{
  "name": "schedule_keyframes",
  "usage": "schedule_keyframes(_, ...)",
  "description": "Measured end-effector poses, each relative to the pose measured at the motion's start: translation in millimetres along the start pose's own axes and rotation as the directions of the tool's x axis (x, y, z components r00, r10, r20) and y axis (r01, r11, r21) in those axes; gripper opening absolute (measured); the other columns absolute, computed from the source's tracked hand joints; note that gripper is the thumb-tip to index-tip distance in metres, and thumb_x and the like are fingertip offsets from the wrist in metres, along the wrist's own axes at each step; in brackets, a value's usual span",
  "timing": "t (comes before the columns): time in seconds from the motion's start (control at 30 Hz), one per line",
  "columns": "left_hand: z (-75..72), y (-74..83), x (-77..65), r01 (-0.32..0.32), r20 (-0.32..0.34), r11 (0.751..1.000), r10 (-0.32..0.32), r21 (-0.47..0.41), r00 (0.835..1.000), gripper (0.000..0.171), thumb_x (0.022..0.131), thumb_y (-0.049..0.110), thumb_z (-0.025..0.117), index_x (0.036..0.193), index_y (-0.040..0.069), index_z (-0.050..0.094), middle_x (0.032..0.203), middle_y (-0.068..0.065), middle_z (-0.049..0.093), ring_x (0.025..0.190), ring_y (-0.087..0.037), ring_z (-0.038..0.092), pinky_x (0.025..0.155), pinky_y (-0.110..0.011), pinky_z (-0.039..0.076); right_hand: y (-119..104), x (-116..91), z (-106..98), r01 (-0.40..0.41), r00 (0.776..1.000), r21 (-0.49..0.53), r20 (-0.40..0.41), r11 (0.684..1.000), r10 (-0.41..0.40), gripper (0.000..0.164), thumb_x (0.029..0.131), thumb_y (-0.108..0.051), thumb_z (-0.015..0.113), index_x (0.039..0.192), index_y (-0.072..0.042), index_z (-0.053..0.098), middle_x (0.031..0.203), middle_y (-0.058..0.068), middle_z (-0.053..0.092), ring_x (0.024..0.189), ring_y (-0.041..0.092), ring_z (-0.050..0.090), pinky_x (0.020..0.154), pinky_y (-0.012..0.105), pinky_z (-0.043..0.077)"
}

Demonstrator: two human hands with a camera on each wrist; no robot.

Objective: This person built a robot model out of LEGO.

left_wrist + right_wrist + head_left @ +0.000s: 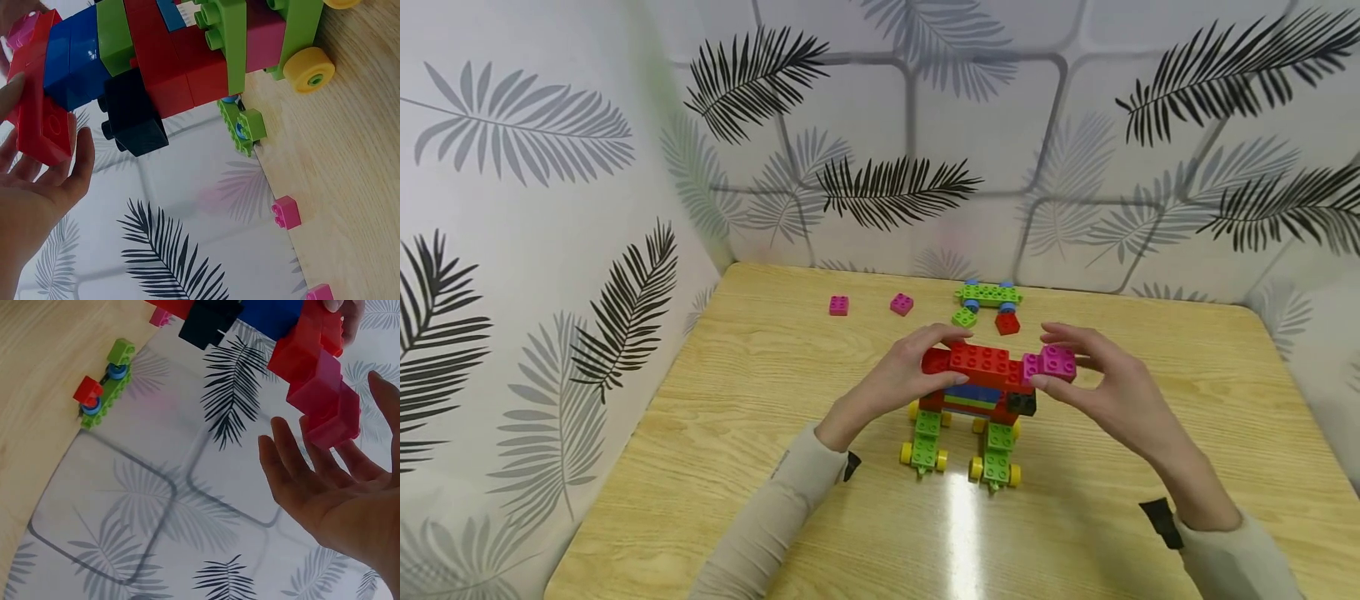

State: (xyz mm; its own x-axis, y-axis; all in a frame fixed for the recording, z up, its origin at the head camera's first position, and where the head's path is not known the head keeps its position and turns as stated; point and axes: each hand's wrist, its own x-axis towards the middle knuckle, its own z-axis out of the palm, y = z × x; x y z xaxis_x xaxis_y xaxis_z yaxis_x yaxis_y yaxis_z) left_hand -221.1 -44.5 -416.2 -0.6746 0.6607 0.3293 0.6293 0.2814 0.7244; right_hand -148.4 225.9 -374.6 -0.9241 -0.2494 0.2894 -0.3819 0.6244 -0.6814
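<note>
A toy-brick build stands on the table, its legs made of green wheeled bases point(925, 450) with yellow wheels. Blue, green and red bricks form its middle, and a black brick point(132, 112) juts from its side. With thumb and fingers, my left hand point(891, 375) holds the end of the red bricks point(979, 360) on top. Two magenta bricks point(325, 400) extend from the other end of that top row. Around them my right hand point(337, 494) is spread with relaxed fingers, its thumb apart from the bricks; whether a fingertip touches them I cannot tell.
Behind the build are a green wheeled base point(988, 294) with blue wheels, a loose green brick point(964, 317) and a red brick point(1007, 323). Two magenta bricks, one left point(838, 306) and one nearer the middle point(902, 304), lie near the table's back edge. Leaf-patterned walls border the table.
</note>
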Motion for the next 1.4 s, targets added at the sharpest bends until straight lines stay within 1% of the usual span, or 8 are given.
schedule_keyframes(0.1, -2.1, -3.5, -3.5, 0.033, 0.005, 0.999, -0.033, -0.005, 0.999, 0.054, 0.089, 0.019, 0.071, 0.137, 0.009, 0.05, 0.133, -0.007, 0.054, 0.116, -0.018, 0.053, 0.096, -0.029, 0.045, -11.6, 9.7, 4.0, 0.14, 0.99, -0.118, 0.011, 0.983, -0.139, 0.058, 0.08, -0.019, 0.08, 0.133, -0.013, 0.056, 0.125, 0.008, 0.061, 0.111, 0.027, 0.056, 0.087, 0.048, 0.049)
schedule_keyframes(0.33, -3.6, -8.1, -8.6, 0.039, 0.015, 0.999, -0.039, -0.037, 0.999, 0.053, 0.088, 0.015, 0.072, 0.136, 0.009, 0.05, 0.131, -0.006, 0.055, 0.111, -0.017, 0.055, 0.092, -0.026, 0.047, -30.8, 35.6, 23.2, 0.381, 0.924, -0.303, 0.111, 0.873, -0.365, 0.053, 0.073, -0.024, 0.085, 0.12, -0.006, 0.066, 0.113, 0.013, 0.066, 0.097, 0.03, 0.061, 0.077, 0.047, 0.053)
schedule_keyframes(0.6, -6.6, -11.0, -8.4, 0.078, 0.032, 0.992, -0.076, -0.099, 0.997, 0.044, 0.096, 0.029, 0.061, 0.136, 0.014, 0.052, 0.128, 0.001, 0.058, 0.109, -0.011, 0.055, 0.091, -0.031, 0.048, -35.3, 46.3, 37.6, 0.351, 0.934, -0.418, 0.219, 0.838, -0.281, 0.052, 0.074, -0.029, 0.084, 0.121, -0.013, 0.066, 0.099, 0.006, 0.069, 0.075, 0.023, 0.065, 0.057, 0.035, 0.053)
schedule_keyframes(0.73, -19.0, -22.7, -6.6, 0.143, -0.037, 0.986, -0.146, -0.081, 0.989, 0.037, 0.101, 0.032, 0.051, 0.133, 0.013, 0.055, 0.125, 0.001, 0.06, 0.109, -0.011, 0.057, 0.091, -0.033, 0.048, -34.4, 48.3, 40.8, 0.356, 0.932, -0.436, 0.231, 0.827, -0.28, 0.051, 0.074, -0.026, 0.084, 0.12, -0.013, 0.067, 0.097, 0.006, 0.068, 0.069, 0.022, 0.064, 0.05, 0.027, 0.047)
schedule_keyframes(0.9, -35.4, -54.0, -0.2, 0.246, -0.185, 0.969, -0.237, 0.03, 0.954, 0.03, 0.099, 0.026, 0.056, 0.123, 0.009, 0.061, 0.115, -0.004, 0.063, 0.102, -0.017, 0.059, 0.084, -0.034, 0.051, -36.3, 50.8, 39.9, 0.376, 0.924, -0.45, 0.241, 0.81, -0.295, 0.047, 0.075, -0.022, 0.083, 0.117, -0.011, 0.068, 0.097, 0.005, 0.067, 0.066, 0.021, 0.061, 0.046, 0.025, 0.041)
schedule_keyframes(1.0, -39.2, -76.2, 6.0, 0.307, -0.218, 0.949, -0.285, 0.075, 0.933, 0.027, 0.097, 0.021, 0.059, 0.12, 0.007, 0.062, 0.115, -0.008, 0.062, 0.103, -0.022, 0.058, 0.085, -0.037, 0.051, -36.1, 51.8, 38.1, 0.365, 0.928, -0.454, 0.25, 0.813, -0.276, 0.046, 0.076, -0.021, 0.083, 0.118, -0.011, 0.068, 0.097, 0.005, 0.067, 0.065, 0.02, 0.06, 0.045, 0.024, 0.04)
schedule_keyframes(1.2, -31.0, -116.4, 22.5, 0.418, -0.239, 0.898, -0.38, 0.136, 0.894, 0.035, 0.095, 0.016, 0.063, 0.126, 0.004, 0.057, 0.126, -0.017, 0.055, 0.109, -0.031, 0.056, 0.09, -0.042, 0.048, -34.3, 49.7, 35.4, 0.345, 0.933, -0.452, 0.259, 0.823, -0.249, 0.045, 0.077, -0.018, 0.082, 0.119, -0.011, 0.067, 0.096, 0.006, 0.066, 0.063, 0.018, 0.058, 0.046, 0.023, 0.039)
schedule_keyframes(1.4, -18.6, -140.5, 44.1, 0.507, -0.284, 0.836, -0.443, 0.211, 0.85, 0.049, 0.093, 0.019, 0.066, 0.137, 0.007, 0.049, 0.132, -0.016, 0.046, 0.114, -0.032, 0.05, 0.088, -0.044, 0.048, -36.6, 48.7, 35.7, 0.323, 0.94, -0.452, 0.255, 0.831, -0.227, 0.046, 0.076, -0.017, 0.083, 0.118, -0.009, 0.064, 0.098, 0.007, 0.066, 0.076, 0.024, 0.063, 0.06, 0.033, 0.052)
